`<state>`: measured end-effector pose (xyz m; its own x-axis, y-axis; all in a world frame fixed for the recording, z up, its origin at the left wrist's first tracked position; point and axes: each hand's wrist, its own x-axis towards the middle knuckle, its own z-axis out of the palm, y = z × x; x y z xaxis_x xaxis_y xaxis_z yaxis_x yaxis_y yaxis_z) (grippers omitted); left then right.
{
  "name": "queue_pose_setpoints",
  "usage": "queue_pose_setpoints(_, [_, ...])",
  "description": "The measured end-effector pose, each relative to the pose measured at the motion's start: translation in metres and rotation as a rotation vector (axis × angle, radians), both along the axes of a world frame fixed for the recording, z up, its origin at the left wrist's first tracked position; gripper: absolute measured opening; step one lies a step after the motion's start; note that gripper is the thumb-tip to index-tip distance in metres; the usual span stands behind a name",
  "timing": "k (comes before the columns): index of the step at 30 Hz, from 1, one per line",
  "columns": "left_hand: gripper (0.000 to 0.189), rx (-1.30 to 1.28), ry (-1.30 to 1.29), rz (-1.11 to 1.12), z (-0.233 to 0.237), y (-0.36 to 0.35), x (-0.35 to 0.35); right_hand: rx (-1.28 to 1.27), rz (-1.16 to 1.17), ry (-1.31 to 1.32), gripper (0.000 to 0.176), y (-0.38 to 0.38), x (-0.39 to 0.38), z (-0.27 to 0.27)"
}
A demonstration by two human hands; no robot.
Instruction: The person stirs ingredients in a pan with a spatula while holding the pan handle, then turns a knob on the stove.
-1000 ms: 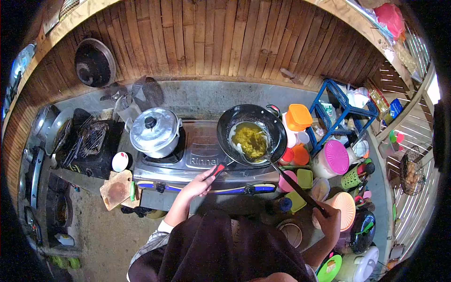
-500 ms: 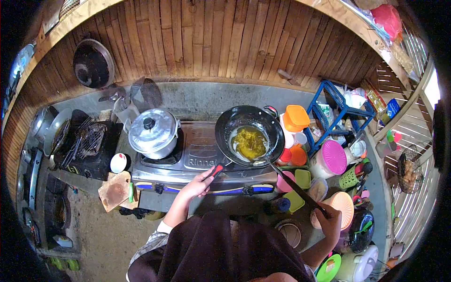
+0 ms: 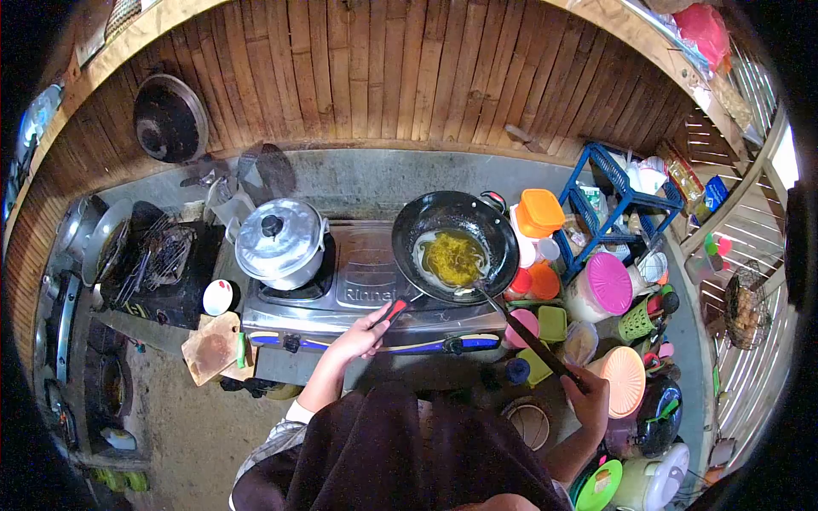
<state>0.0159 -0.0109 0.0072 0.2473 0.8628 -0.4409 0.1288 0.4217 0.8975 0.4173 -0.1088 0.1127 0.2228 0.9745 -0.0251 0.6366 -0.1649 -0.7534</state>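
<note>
My left hand (image 3: 361, 338) is closed round the red and black handle of a black wok (image 3: 411, 226), which rests on the right side of the gas stove (image 3: 362, 264). Yellow food, possibly egg, sits in liquid (image 3: 453, 258) at the wok's bottom. My right hand (image 3: 589, 392) grips the dark handle of a long spatula (image 3: 537, 345). Its far end dips into the wok at the lower right edge of the food; the blade is mostly hidden there. On the stove's left side stands a lidded silver pot (image 3: 281, 243).
Left of the stove lie a cutting board (image 3: 210, 349) with a green-handled knife (image 3: 241, 349), a white bowl (image 3: 218, 296) and a sooty grill rack (image 3: 169, 264). Crowding the right are an orange container (image 3: 539, 213), a blue rack (image 3: 609, 204) and a pink-lidded tub (image 3: 607, 284).
My right hand has shifted slightly left and up, with the spatula's handle following. The yellow food looks bunched together a little more. My left hand keeps its hold on the wok.
</note>
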Motion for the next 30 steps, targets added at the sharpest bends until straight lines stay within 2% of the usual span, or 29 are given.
queue_pose_setpoints(3, [0.05, 0.003, -0.019, -0.002, -0.003, 0.001, -0.001, -0.017, -0.015, 0.05, 0.028, 0.001, -0.006, 0.0])
queue_pose_setpoints(6, [0.05, 0.003, 0.012, 0.001, -0.003, 0.002, -0.001, -0.015, 0.023, -0.007, 0.028, 0.003, -0.014, 0.008])
queue_pose_setpoints(12, [0.049, 0.023, 0.018, -0.01, 0.001, 0.001, -0.001, -0.079, -0.003, 0.116, 0.028, 0.01, -0.034, 0.015])
queue_pose_setpoints(15, [0.049, 0.008, 0.012, -0.006, -0.001, 0.001, -0.002, -0.023, 0.087, 0.009, 0.03, 0.018, -0.034, 0.003])
queue_pose_setpoints(17, [0.049, 0.009, 0.012, -0.008, -0.003, 0.001, -0.002, 0.115, 0.105, -0.009, 0.026, 0.023, -0.037, -0.006])
queue_pose_setpoints(21, [0.049, 0.007, 0.005, -0.017, -0.004, 0.002, -0.003, 0.082, 0.073, -0.054, 0.026, 0.036, -0.046, -0.015])
queue_pose_setpoints(23, [0.049, 0.009, -0.001, -0.017, -0.005, 0.002, -0.003, 0.063, 0.152, 0.041, 0.031, 0.047, -0.048, -0.029])
queue_pose_setpoints(26, [0.049, 0.005, -0.01, -0.014, -0.005, 0.002, -0.003, 0.128, 0.18, 0.129, 0.03, 0.067, -0.053, -0.064])
queue_pose_setpoints(29, [0.05, -0.001, 0.011, -0.017, -0.006, 0.004, -0.002, 0.134, 0.106, 0.142, 0.029, 0.086, -0.069, -0.08])
queue_pose_setpoints(30, [0.05, 0.001, 0.034, -0.02, -0.006, 0.004, -0.002, 0.284, 0.167, -0.035, 0.03, 0.095, -0.067, -0.091])
